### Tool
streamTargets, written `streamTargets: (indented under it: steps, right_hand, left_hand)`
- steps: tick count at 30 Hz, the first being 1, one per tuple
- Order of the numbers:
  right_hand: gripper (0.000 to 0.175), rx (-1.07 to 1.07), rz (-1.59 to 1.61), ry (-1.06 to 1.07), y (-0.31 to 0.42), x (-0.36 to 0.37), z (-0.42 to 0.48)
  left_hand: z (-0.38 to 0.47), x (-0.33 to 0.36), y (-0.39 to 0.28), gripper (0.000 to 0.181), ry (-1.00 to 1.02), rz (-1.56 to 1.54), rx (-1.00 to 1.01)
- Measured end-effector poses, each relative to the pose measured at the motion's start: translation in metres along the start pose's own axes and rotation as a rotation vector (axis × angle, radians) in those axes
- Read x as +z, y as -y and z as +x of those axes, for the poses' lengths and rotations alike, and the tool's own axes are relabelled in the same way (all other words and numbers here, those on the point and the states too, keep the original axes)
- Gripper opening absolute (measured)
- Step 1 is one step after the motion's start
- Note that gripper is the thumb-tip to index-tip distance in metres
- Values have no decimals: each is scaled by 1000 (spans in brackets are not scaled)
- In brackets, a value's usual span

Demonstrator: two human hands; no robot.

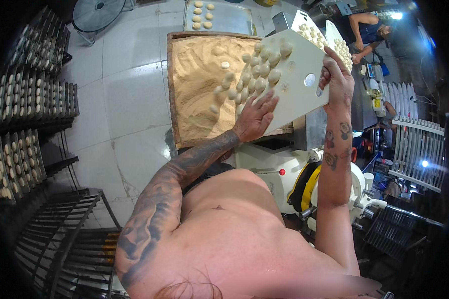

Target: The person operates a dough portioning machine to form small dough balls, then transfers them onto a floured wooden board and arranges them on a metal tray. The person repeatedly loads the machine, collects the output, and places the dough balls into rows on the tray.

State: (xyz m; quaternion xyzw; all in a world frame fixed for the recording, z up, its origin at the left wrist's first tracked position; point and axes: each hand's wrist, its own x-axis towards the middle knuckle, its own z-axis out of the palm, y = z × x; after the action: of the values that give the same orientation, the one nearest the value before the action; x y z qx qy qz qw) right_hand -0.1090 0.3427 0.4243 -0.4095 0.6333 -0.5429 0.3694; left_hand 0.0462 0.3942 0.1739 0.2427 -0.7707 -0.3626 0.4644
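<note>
My right hand (336, 80) grips a white plastic board (299, 82) by the end with the handle cutout. The board tilts down to the left above a wooden tray (174, 93). Several round dough pieces (260, 84) sit on its lower part, and blurred ones (219, 89) are off its edge over the crumbs. My left hand (256, 116) is spread at the board's near edge, beside the lowest dough pieces, its fingers apart. Tan crumbs (194, 86) fill the tray; a pale dough piece (225, 65) lies on them.
Beyond the wooden tray is a metal baking sheet (232, 20) with several dough rounds. More loaded boards (308, 31) stand at the upper right, near another person (366, 31). A white machine (262, 160) is close before me. Racks with filled trays (37, 97) line the left.
</note>
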Motion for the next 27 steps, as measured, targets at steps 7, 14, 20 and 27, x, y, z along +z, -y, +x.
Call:
streamTargets:
  steps: [7, 14, 20, 27]
  right_hand:
    - [38, -67, -74, -27, 4, 22, 0]
    - [44, -82, -244, -112, 1, 12, -2]
    - [43, -63, -237, -70, 9, 15, -16]
    - [42, -42, -191, -129, 23, -12, -27]
  left_hand:
    - [-40, 19, 66, 53, -276, 205, -289]
    - [-44, 30, 87, 63, 42, 201, -607]
    - [80, 46, 46, 54, -394, -65, -45]
    - [101, -3, 44, 49, -126, -29, -314]
